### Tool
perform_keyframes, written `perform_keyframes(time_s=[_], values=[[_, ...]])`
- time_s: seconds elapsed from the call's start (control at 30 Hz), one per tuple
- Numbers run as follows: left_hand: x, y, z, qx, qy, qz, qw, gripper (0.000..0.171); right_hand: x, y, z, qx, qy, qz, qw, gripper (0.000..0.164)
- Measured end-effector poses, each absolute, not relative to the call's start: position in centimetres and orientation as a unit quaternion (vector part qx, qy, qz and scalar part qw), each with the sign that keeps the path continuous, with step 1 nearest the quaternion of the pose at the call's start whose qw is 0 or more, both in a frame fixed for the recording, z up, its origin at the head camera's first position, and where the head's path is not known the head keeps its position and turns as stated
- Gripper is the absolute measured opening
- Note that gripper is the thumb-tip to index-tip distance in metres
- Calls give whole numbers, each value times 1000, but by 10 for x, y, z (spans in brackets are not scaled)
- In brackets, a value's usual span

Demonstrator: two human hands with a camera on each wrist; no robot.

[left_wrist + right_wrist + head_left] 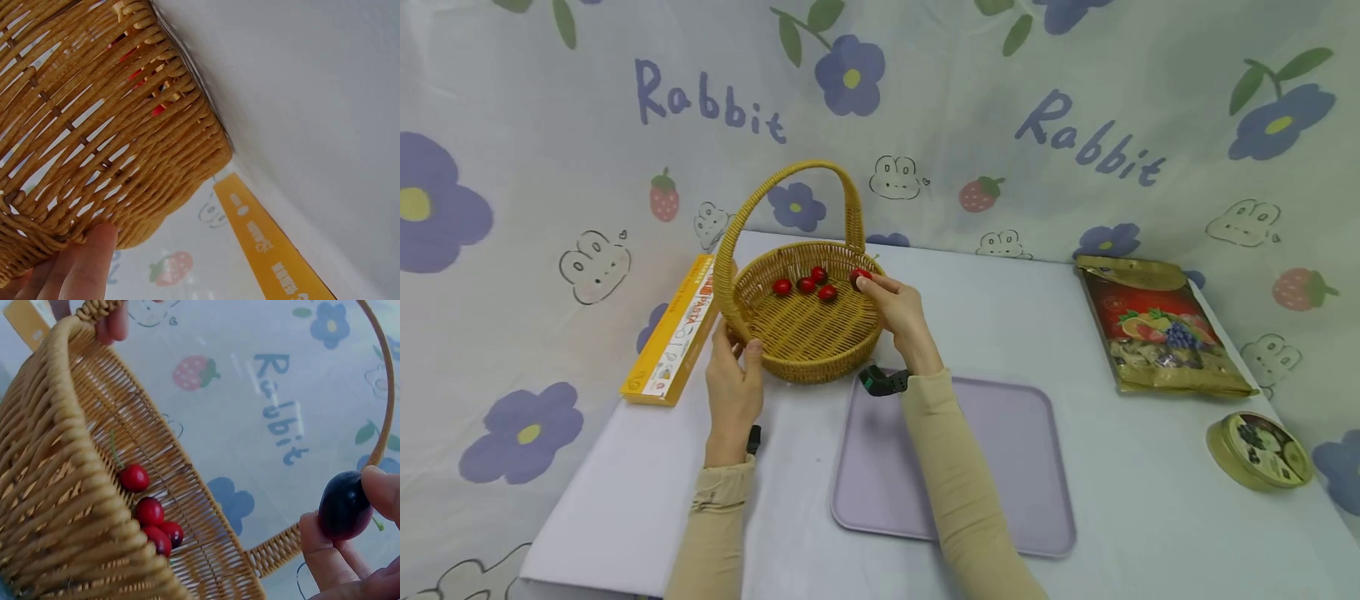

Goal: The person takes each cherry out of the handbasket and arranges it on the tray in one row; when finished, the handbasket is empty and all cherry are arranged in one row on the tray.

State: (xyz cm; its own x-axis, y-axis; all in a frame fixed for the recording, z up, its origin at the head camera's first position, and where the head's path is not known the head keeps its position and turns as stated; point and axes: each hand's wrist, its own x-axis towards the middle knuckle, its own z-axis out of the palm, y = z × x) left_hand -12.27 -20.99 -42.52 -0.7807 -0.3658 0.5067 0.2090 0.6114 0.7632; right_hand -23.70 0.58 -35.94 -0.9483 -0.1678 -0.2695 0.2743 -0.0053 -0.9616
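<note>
A round wicker basket (808, 333) with a tall arched handle stands on the white table. Several red cherries (806, 286) lie inside it toward the back. My left hand (733, 392) grips the basket's left side by the foot of the handle, thumb at the rim; its fingers (94, 262) show against the weave in the left wrist view. Between thumb and fingertips, my right hand (901, 317) pinches one dark red cherry (345, 506), close over the basket's right rim. A bit of green stem shows behind that cherry in the right wrist view.
A lilac tray (1015, 467) lies under the right forearm. Left of the basket is a yellow pasta box (673, 333). Farther right are a gold and red pouch (1165, 325) and a round tin (1258, 450). A rabbit-print cloth (955, 108) hangs behind the table.
</note>
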Motion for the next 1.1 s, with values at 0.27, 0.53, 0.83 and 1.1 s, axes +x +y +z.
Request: perform_keyframes(time_s=[0.27,0.53,0.83,1.1], values=[[-124,-211,-427,47,-832,-441,334,68,-229,26,-376,60,678,-720,133,44],[-126,-212,-426,38,-830,-437,345,68,-214,41,-390,81,693,-706,122,37],[-126,-212,-424,36,-829,-435,349,70,-199,45,-409,98,705,-692,117,38],[-127,-211,-426,37,-830,-442,339,68,-190,50,-418,101,717,-683,99,37]])
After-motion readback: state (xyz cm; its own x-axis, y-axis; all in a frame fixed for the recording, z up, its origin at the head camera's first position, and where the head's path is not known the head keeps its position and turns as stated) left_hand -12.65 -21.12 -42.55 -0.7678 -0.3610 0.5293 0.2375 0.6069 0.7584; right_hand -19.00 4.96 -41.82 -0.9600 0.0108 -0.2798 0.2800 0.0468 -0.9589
